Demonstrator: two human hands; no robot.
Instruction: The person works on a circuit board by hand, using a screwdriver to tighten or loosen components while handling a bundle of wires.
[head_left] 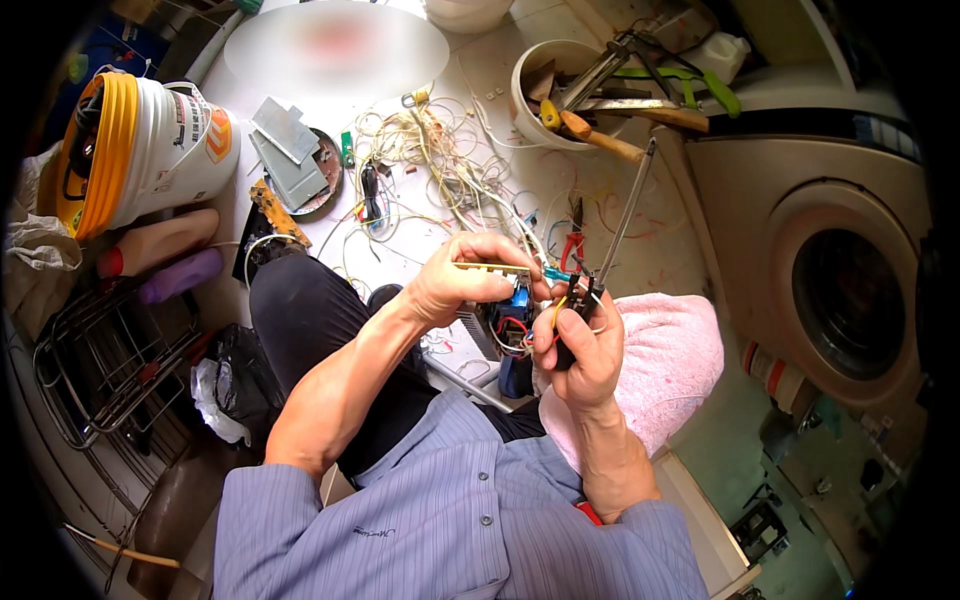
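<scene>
Above my lap, my left hand (pixel 462 276) is closed, pinching a circuit board (pixel 492 267) seen edge-on, with a blue part (pixel 520 298) beneath it. Red, white and yellow wires run from the board toward my right hand (pixel 588 350). That hand is wrapped round a black plastic part (pixel 584 296) with wires; its exact kind does not show. A long thin metal rod (pixel 628 210) slants up and away from it. A teal piece (pixel 555 273) shows between the hands. Red-handled pliers (pixel 572 248) lie on the floor just beyond.
Tangled wires (pixel 430 140) cover the floor ahead. Metal plates (pixel 288 150) rest in a round pan. At left stands a white and yellow bucket (pixel 180 150); at right, a tool bucket (pixel 530 100) and washing machine (pixel 800 230). A pink towel (pixel 660 360) drapes beside my right arm.
</scene>
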